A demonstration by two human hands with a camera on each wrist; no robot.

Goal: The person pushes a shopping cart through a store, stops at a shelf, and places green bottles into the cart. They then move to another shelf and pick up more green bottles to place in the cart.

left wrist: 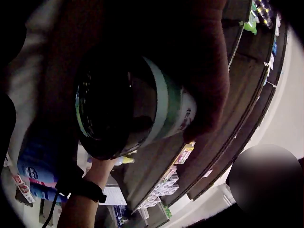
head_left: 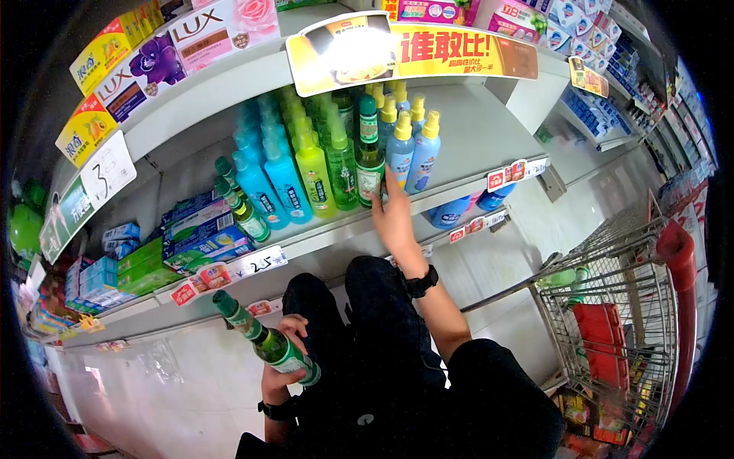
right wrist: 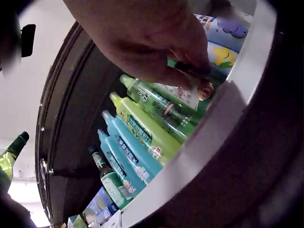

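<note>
My left hand (head_left: 281, 376) grips a green glass bottle (head_left: 269, 343) with a dark green cap and green label, tilted in front of my legs. In the left wrist view the round base of this bottle (left wrist: 114, 109) fills the middle. On the shelf, my right hand (head_left: 394, 218) holds the lower part of a similar green bottle (head_left: 369, 153), which stands at the front edge. From the right wrist, the curled fingers (right wrist: 190, 57) cover much of that bottle, and its white label shows below them. Clear green spray bottles (head_left: 341, 164) stand directly left of it, light-blue ones (head_left: 425, 153) to its right.
Yellow-green bottles (head_left: 315, 172) and turquoise bottles (head_left: 285, 187) fill the row further left, beside another green glass bottle (head_left: 251, 218). Boxes (head_left: 202, 233) lie at the shelf's left. An upper shelf with a yellow sign (head_left: 466, 52) overhangs. A wire shopping cart (head_left: 612, 306) stands right.
</note>
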